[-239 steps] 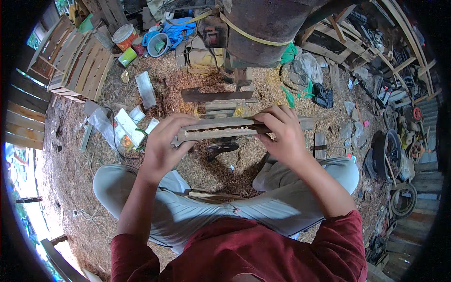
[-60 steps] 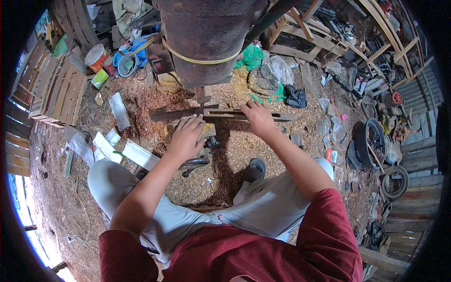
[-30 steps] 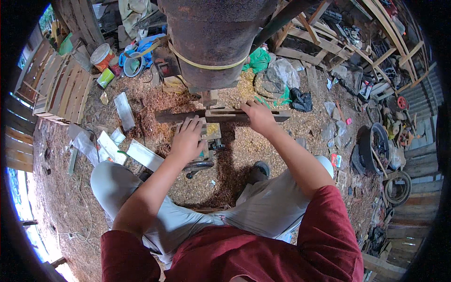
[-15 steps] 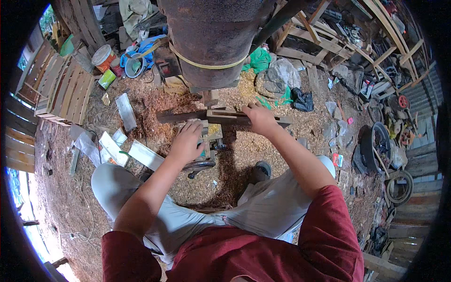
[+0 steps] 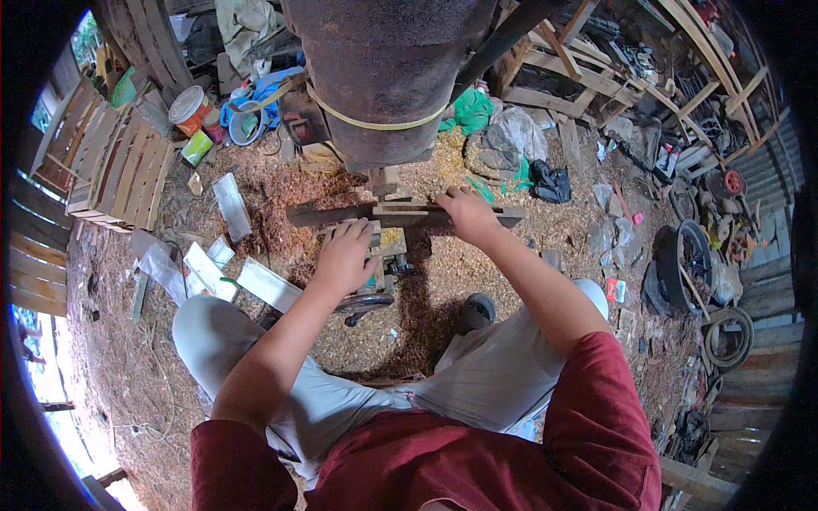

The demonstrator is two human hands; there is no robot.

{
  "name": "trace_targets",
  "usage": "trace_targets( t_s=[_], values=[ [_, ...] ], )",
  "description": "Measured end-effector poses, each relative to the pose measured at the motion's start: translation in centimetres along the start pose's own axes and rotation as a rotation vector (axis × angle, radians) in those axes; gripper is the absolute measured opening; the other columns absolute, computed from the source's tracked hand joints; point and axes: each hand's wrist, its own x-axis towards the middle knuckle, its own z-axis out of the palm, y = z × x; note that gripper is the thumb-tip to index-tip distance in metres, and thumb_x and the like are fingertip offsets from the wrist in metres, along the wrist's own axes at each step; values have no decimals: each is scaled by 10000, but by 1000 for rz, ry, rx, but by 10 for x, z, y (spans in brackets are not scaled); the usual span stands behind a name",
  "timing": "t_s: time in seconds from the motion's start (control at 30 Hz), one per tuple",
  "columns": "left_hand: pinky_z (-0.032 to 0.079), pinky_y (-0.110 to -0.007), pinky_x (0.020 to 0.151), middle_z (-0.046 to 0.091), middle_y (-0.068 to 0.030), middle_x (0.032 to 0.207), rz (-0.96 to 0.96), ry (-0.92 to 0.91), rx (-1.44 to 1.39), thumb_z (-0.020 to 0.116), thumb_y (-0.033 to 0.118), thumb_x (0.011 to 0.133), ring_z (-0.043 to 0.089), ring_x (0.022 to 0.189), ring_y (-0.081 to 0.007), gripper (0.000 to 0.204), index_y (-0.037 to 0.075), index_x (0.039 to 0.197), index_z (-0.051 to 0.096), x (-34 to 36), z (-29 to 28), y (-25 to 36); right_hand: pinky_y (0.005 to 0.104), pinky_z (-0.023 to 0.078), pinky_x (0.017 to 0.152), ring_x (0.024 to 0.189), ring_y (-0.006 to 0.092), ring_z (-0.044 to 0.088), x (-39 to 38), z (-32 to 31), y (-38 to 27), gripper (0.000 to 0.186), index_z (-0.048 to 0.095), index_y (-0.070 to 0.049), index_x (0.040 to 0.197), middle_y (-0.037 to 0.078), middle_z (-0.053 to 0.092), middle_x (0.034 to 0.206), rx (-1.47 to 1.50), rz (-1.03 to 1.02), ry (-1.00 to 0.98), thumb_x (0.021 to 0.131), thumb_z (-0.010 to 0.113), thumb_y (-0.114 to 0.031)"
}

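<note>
A dark wooden beam (image 5: pixel 409 216) with a long slot lies crosswise under a large rusty metal column (image 5: pixel 388 68). My right hand (image 5: pixel 469 213) grips its right part, fingers curled over the top edge. My left hand (image 5: pixel 347 255) lies with fingers stretched out on a pale wooden block (image 5: pixel 372 228) at the near side of the beam. Below that hand, a dark handwheel (image 5: pixel 365 301) with a crank knob belongs to a metal fixture that the hand partly hides. The tool end at the column's base is hard to make out.
Wood shavings (image 5: pixel 434 298) cover the ground. Pale boards (image 5: pixel 268 285) lie at the left, near a wooden crate (image 5: pixel 123 175), a paint bucket (image 5: pixel 189 106) and a blue-white bucket (image 5: pixel 246 125). A black bag (image 5: pixel 550 180) and a large black tub (image 5: pixel 682 255) are to the right.
My right hand and the beam's right end have shifted slightly left. My left hand stays on the block, and the view has moved a little.
</note>
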Motion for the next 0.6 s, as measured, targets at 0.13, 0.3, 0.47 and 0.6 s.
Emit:
trace_targets(
  t_s=[0.13,0.3,0.47,0.6],
  values=[
    [421,-544,1148,493,-167,1581,23,4,105,735,324,913,504,1375,-393,700,14,1505,524,2,-1,8,475,576,936,1168,347,662,1,6,0,420,652,-96,1226,154,635,1219,-34,-27,66,818,734,-38],
    [416,-553,1152,465,-168,1601,-33,12,86,742,332,913,500,1373,-407,723,2,1511,505,4,2,12,475,549,965,1186,351,644,5,7,-1,460,652,-96,1266,147,628,1227,-10,-7,43,816,722,-27],
    [455,-525,1140,446,-181,1606,-21,43,53,748,307,912,510,1363,-419,704,-25,1488,515,6,6,11,484,504,1025,1231,352,617,7,8,-2,506,643,-96,1318,147,617,1268,-5,19,16,820,699,-20],
    [480,-514,1125,446,-199,1597,-5,6,61,742,286,916,511,1350,-456,679,-42,1471,527,5,6,12,478,507,1025,1227,337,619,6,5,-3,489,658,-100,1328,143,615,1243,-45,-24,77,844,683,-34]
  ],
)
